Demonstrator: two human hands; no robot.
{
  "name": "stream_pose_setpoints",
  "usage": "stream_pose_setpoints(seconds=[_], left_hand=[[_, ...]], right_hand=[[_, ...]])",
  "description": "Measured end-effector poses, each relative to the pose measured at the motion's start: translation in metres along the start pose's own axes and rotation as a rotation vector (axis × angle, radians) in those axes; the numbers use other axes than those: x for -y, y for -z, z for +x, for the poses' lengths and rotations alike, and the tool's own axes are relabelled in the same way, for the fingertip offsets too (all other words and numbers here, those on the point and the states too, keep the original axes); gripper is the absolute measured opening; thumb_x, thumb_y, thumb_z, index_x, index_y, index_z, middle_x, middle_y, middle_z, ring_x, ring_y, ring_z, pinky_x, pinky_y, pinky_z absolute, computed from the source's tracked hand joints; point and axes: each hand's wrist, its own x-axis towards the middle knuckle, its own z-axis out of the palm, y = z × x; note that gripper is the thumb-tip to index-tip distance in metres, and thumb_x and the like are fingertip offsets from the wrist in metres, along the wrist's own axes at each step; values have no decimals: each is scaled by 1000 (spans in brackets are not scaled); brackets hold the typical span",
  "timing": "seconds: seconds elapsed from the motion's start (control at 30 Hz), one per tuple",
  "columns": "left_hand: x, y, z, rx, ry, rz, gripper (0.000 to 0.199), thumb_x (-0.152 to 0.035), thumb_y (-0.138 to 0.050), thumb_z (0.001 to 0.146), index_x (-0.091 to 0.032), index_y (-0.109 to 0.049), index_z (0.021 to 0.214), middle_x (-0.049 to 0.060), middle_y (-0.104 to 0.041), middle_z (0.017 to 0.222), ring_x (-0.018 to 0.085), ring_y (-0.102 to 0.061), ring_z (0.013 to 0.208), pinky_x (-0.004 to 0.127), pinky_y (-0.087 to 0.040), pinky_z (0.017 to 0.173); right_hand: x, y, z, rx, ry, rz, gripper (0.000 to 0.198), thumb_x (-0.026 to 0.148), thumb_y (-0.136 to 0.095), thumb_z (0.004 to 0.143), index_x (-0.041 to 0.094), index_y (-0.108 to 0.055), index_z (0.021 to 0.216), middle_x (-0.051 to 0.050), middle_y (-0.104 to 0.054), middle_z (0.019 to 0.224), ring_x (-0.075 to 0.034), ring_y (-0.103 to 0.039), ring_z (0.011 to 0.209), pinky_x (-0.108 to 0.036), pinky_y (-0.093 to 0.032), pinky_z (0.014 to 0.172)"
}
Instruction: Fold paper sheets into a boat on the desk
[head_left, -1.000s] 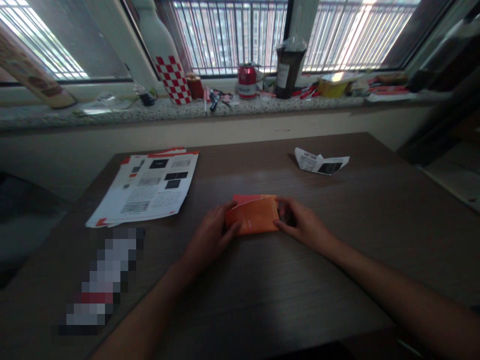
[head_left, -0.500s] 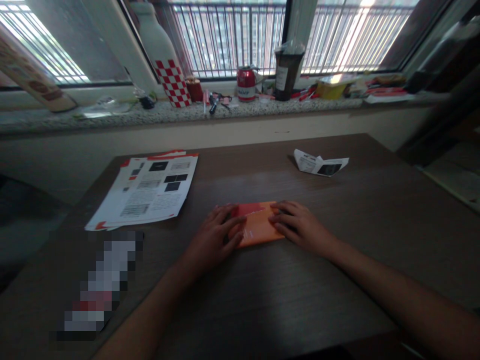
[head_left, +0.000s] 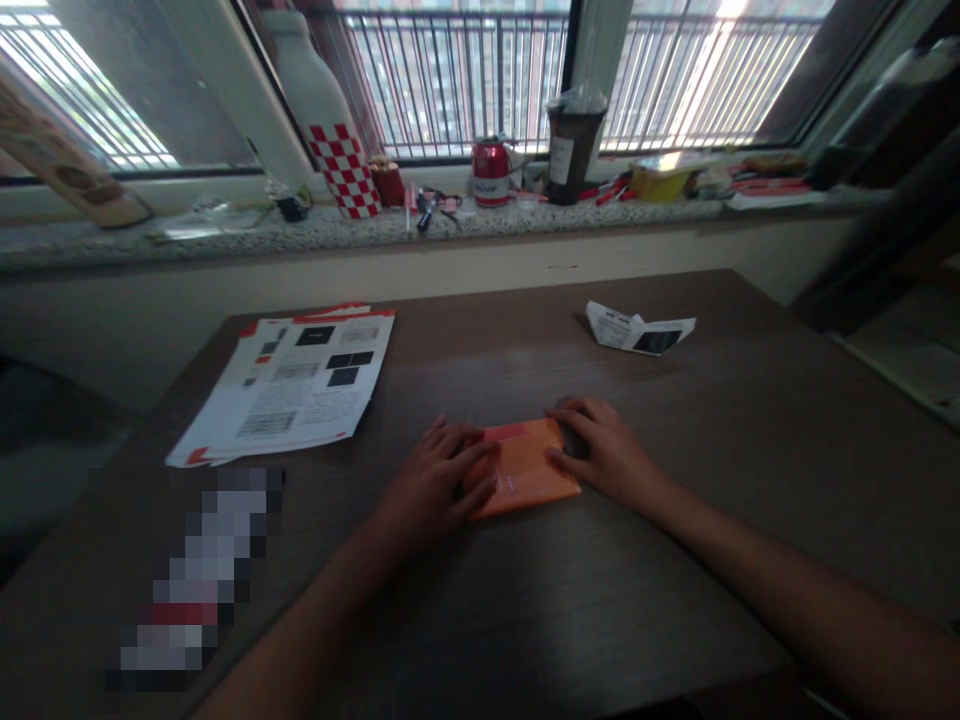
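Observation:
An orange folded paper (head_left: 529,465) with a red strip along its far edge lies on the table in front of me. My left hand (head_left: 442,475) rests over its left end, fingers stretched out and a little spread, covering that part. At the opposite end, my right hand (head_left: 607,445) touches the paper's far right corner with its bent fingers. The right thumb sits near the paper's right edge, with a gap between it and the fingers. What lies beneath the left fingers is hidden.
Printed sheets (head_left: 307,390) lie stacked at the left, with a pixelated, blurred-out object (head_left: 199,580) nearer me. A folded white paper shape (head_left: 637,332) stands at the back right. Along the windowsill (head_left: 480,225) are a checkered bottle (head_left: 345,170), a red can (head_left: 491,170) and a dark cup (head_left: 574,150).
The orange paper has shifted slightly towards me and tilted. My right fingers have drawn back from its top to the far right corner, baring more of it. My left hand stays on it.

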Motion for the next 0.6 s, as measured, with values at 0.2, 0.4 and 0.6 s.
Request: stream_pose_setpoints(seconds=[0.2,0.4,0.6], left_hand=[[0,-4,3,-28,-2,37,40,-34,-64,102,-28,-64,141,7,-63,136,27,-59,129,59,-29,127],[-4,-1,10,-31,15,21,35,-27,-65,101,-24,-69,136,9,-65,128,29,-60,120,54,-47,114],[-7,5,16,-12,94,-46,31,-24,-67,99,-24,-73,130,9,-66,126,28,-62,116,47,-54,101]], right_hand=[[-4,0,3,8,-2,13,41,33,-74,91,27,-67,131,-12,-64,125,-34,-60,117,-54,-51,102],[-7,-2,6,0,3,21,38,30,-75,90,25,-66,127,-11,-65,121,-32,-60,115,-50,-51,100],[-6,0,13,20,14,15,22,32,-68,98,24,-67,119,-11,-65,115,-30,-60,110,-47,-49,97]])
